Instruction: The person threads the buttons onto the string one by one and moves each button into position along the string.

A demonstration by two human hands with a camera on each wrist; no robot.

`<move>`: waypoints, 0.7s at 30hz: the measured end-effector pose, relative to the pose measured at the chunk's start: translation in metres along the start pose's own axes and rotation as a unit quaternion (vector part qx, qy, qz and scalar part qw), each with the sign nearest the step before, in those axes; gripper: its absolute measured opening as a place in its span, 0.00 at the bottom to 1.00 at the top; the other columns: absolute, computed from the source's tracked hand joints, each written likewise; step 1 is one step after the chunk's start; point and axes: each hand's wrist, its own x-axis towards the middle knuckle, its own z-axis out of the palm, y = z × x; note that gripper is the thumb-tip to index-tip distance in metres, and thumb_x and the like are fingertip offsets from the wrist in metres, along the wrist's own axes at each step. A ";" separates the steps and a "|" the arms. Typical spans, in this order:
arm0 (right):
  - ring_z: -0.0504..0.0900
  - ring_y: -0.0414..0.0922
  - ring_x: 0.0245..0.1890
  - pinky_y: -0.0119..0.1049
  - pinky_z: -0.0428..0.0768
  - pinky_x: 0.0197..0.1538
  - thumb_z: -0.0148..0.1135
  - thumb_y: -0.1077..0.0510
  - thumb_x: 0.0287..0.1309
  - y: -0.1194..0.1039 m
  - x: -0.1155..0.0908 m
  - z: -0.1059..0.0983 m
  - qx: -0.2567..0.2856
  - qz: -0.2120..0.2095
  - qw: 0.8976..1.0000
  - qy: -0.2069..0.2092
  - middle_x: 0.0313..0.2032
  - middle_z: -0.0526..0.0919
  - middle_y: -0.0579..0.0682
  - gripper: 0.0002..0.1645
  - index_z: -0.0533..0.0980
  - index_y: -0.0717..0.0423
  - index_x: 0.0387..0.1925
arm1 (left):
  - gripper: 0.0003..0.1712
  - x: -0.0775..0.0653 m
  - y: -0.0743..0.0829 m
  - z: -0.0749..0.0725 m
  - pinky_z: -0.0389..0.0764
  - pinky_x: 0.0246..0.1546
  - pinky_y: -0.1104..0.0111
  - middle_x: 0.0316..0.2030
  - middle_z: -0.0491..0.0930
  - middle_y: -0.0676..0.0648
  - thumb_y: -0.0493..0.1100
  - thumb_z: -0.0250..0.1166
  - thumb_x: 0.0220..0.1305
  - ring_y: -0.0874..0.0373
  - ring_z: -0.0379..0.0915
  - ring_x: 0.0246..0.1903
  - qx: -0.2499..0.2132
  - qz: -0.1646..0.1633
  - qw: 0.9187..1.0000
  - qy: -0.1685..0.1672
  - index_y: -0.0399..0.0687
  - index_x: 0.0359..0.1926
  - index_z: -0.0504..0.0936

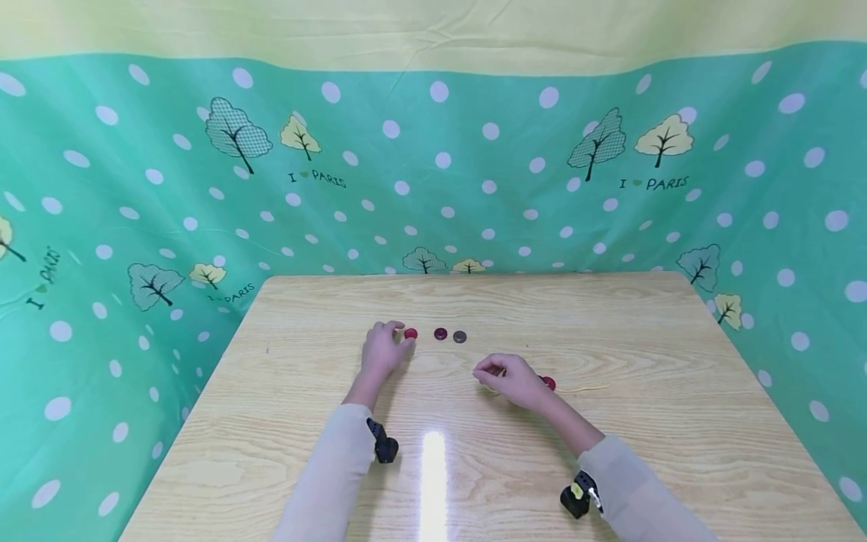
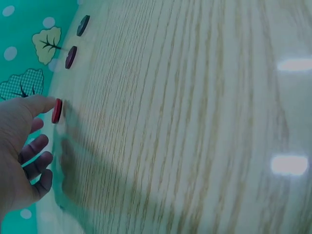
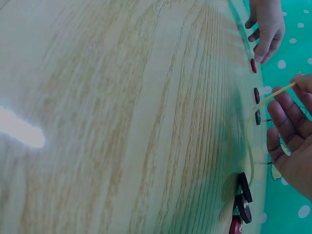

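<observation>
My left hand [image 1: 382,352] reaches over a red button [image 1: 411,333] lying on the table, with thumb and index finger on either side of it. In the left wrist view the thumb tip meets the edge of this button [image 2: 57,111], and the other fingers are loosely bent. A dark red button [image 1: 441,333] and a grey-brown button [image 1: 460,336] lie to its right. My right hand [image 1: 516,382] pinches the end of a thin yellow string [image 3: 250,141]. The string runs down to dark buttons [image 3: 244,187] and a red button [image 3: 236,225] clustered beneath that hand.
The light wooden table [image 1: 305,489] carries a bright light reflection at its front middle. A green dotted cloth [image 1: 440,203] with printed trees hangs behind it and along both sides. The string's other end [image 1: 585,388] trails to the right on the tabletop.
</observation>
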 end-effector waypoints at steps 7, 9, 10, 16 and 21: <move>0.76 0.38 0.32 0.29 0.76 0.33 0.60 0.50 0.60 -0.001 -0.001 0.000 -0.011 -0.002 1.000 -0.001 0.31 0.82 0.46 0.11 0.81 0.53 0.37 | 0.27 0.003 -0.002 0.002 0.72 0.43 0.57 0.45 0.74 0.41 0.53 0.64 0.58 0.46 0.68 0.45 -0.006 -0.014 1.000 -0.011 0.45 0.55 0.76; 0.75 0.37 0.31 0.29 0.76 0.33 0.60 0.50 0.60 0.000 -0.001 0.000 -0.014 -0.005 1.000 0.001 0.31 0.82 0.45 0.11 0.81 0.52 0.37 | 0.27 0.003 -0.002 0.003 0.72 0.42 0.57 0.45 0.74 0.41 0.53 0.64 0.58 0.46 0.68 0.45 -0.002 -0.014 1.000 -0.011 0.46 0.56 0.76; 0.75 0.37 0.31 0.29 0.76 0.33 0.60 0.50 0.60 0.001 -0.001 0.000 -0.014 -0.006 1.000 0.004 0.31 0.82 0.45 0.11 0.81 0.52 0.37 | 0.27 0.004 -0.002 0.004 0.72 0.42 0.57 0.44 0.74 0.41 0.54 0.64 0.58 0.46 0.68 0.44 0.001 -0.013 1.000 -0.011 0.46 0.56 0.76; 0.75 0.37 0.30 0.29 0.76 0.32 0.60 0.51 0.60 0.003 -0.002 0.001 -0.015 -0.018 1.000 0.007 0.29 0.82 0.44 0.10 0.81 0.53 0.36 | 0.27 0.006 -0.003 0.006 0.70 0.41 0.57 0.43 0.74 0.42 0.55 0.64 0.58 0.46 0.68 0.43 0.015 -0.012 1.000 -0.008 0.48 0.54 0.77; 0.75 0.40 0.32 0.29 0.76 0.32 0.60 0.51 0.60 0.000 -0.002 0.000 -0.011 0.005 1.000 -0.008 0.31 0.82 0.45 0.11 0.81 0.53 0.38 | 0.25 0.004 -0.001 0.007 0.69 0.42 0.55 0.43 0.73 0.42 0.56 0.64 0.58 0.46 0.67 0.43 0.022 -0.021 1.000 -0.004 0.49 0.52 0.78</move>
